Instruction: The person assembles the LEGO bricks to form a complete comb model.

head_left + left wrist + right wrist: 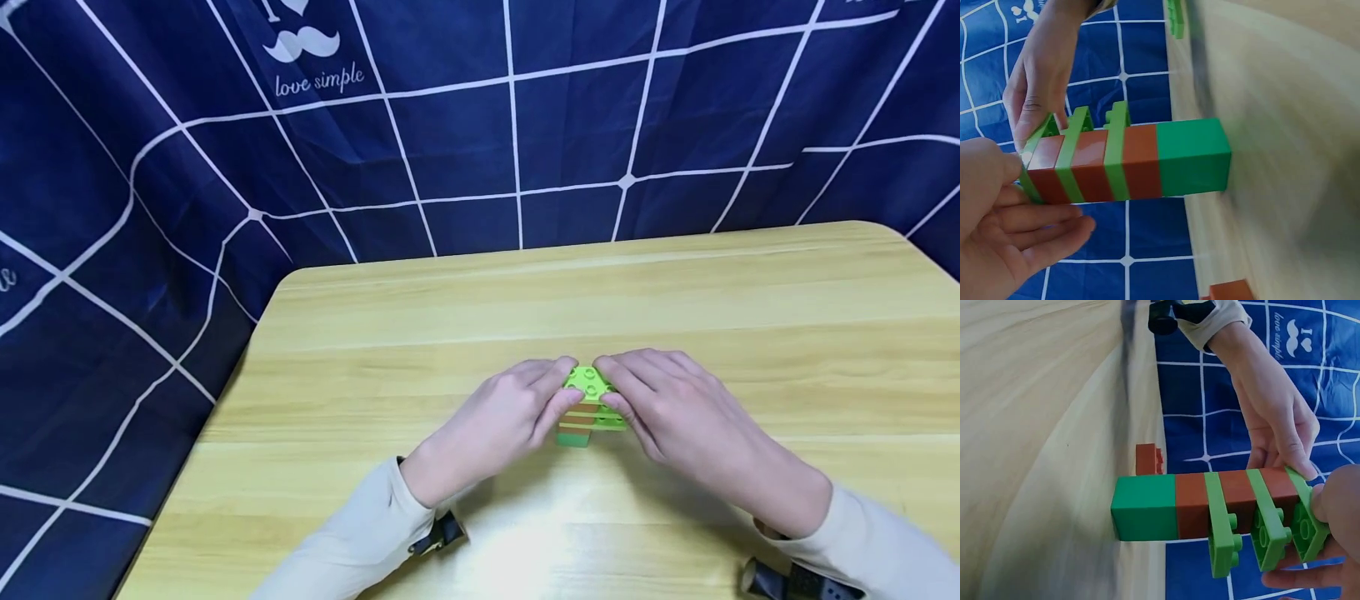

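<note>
A tower of toy building bricks stands upright on the table, with a dark green brick point(1194, 156) at its foot. Above that, brown bricks point(1192, 506) alternate with light green plates whose studded ends jut out to one side. At the top lies a light green plate point(588, 382). My left hand point(517, 408) pinches this plate's left side between thumb and fingers. From the other side my right hand point(667, 408) pinches its jutting end. Both hands' fingertips sit at the plate's edges.
A loose brown brick point(1146, 459) lies on the wooden table point(420, 333) beyond the tower in the right wrist view. Another light green piece point(1175, 19) shows at the top of the left wrist view. A dark blue cloth with white lines point(465, 150) hangs behind the table.
</note>
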### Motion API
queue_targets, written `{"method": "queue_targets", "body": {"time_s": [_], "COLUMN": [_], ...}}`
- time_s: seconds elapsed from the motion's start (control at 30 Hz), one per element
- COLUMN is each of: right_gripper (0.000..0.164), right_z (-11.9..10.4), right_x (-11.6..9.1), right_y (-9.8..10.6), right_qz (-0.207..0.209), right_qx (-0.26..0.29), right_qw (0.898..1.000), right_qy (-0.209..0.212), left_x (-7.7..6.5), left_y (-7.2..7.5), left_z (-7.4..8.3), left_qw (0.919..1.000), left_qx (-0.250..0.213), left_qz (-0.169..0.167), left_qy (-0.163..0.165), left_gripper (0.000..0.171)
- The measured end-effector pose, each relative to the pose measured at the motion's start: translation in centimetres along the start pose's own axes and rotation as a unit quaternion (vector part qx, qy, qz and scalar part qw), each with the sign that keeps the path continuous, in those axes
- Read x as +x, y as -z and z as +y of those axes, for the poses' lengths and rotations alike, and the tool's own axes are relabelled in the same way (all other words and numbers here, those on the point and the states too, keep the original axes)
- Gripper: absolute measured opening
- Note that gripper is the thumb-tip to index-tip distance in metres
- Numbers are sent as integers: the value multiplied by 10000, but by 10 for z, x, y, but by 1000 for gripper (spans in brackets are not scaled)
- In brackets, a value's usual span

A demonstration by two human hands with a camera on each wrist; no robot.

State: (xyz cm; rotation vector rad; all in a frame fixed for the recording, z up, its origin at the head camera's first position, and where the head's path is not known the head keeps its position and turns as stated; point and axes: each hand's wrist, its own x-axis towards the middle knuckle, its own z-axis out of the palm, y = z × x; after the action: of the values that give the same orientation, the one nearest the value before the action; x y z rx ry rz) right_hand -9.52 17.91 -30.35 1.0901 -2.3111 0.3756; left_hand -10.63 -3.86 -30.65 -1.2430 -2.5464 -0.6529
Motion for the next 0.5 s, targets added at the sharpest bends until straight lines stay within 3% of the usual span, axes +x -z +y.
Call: {"method": "queue_targets", "body": {"time_s": [0.3, 0.4, 0.5], "right_gripper": [56, 54, 53], "right_z": [1, 3, 5], "right_x": [-3, -4, -4], "right_y": [-9, -12, -12], "right_qz": [-5, 108, 192], "right_qx": [245, 418, 466], "right_qw": [9997, 9990, 9986], "right_qy": [-43, 66, 133], "left_x": [-5, -6, -5], "left_y": [-9, -6, 8], "left_z": [-4, -6, -14], "left_qw": [9987, 9986, 9976], "left_qx": [-340, -491, -617], "left_qz": [384, 168, -181], "left_qy": [21, 54, 255], "left_gripper": [38, 41, 47]}}
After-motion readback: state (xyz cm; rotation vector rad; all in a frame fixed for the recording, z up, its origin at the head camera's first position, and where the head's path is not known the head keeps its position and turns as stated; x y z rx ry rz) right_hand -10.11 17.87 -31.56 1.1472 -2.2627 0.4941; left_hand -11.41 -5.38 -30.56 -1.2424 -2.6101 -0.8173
